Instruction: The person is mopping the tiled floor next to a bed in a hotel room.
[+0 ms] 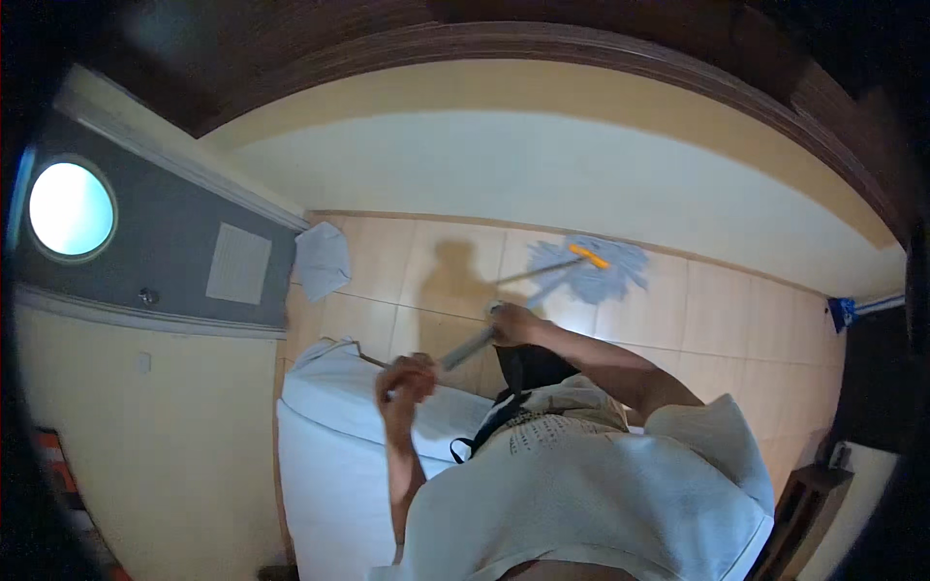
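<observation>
Both of my hands are closed round the grey handle of a mop (467, 349), which slants across in front of me. My left hand (408, 379) grips its near end, slightly blurred. Farther along the handle, my right hand (515, 324) wraps it. Beyond that hand the thin shaft runs to a yellow-orange clamp (588, 257). Grey-blue mop strands (601, 281) lie spread out on the tiled floor, close to the base of the wall.
Pale tiles (722, 320) cover the floor beneath a cream wall (542, 145). A whitish cloth (323, 259) lies by the grey door (165, 213) with a round window. A white-covered bed or cushion (339, 465) is at near left. Dark wooden furniture (804, 513) stands at near right.
</observation>
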A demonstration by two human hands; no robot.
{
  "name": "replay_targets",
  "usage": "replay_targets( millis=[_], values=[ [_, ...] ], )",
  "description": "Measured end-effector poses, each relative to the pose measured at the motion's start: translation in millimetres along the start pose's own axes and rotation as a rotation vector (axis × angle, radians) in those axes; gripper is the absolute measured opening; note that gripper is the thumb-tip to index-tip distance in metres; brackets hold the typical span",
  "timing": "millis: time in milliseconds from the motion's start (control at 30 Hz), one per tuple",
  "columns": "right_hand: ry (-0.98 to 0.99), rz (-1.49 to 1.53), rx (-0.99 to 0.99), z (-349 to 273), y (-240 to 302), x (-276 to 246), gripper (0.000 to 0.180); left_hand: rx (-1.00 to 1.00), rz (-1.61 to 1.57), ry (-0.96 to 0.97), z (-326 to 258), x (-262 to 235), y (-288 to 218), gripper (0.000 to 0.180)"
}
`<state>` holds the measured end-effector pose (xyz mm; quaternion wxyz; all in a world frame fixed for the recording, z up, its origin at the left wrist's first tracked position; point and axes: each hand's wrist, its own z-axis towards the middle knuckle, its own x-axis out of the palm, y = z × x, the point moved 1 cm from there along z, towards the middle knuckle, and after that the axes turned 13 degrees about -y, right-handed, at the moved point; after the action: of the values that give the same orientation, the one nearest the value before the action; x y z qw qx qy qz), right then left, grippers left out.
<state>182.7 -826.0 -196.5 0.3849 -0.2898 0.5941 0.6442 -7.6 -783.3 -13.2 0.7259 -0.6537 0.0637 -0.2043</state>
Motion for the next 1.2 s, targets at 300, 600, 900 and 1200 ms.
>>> replay_targets(
  millis=[300,600,900,1200],
  values=[
    [0.021,0.147,0.103,98.0,15.2,24.3,0.023,-0.019,0.105,0.109,110.9,-59.4,-15.4,0.023],
    [-0.124,0.401,-0.184,310.9,86.6,60.2,0.016,0.259,0.134,0.098,230.3,-89.1,-83.6,0.017],
    [-0.153,0.420,-0.098,365.6,92.6,72.1,0.017,0.313,0.050,0.417,309.6,-105.6,-93.4,0.023],
    [-0.670,0.255,0.401,233.9,-6.5,-5.6,0.024,-0.080,0.015,0.697,357.0,-45.3,14.6,0.014]
  ],
)
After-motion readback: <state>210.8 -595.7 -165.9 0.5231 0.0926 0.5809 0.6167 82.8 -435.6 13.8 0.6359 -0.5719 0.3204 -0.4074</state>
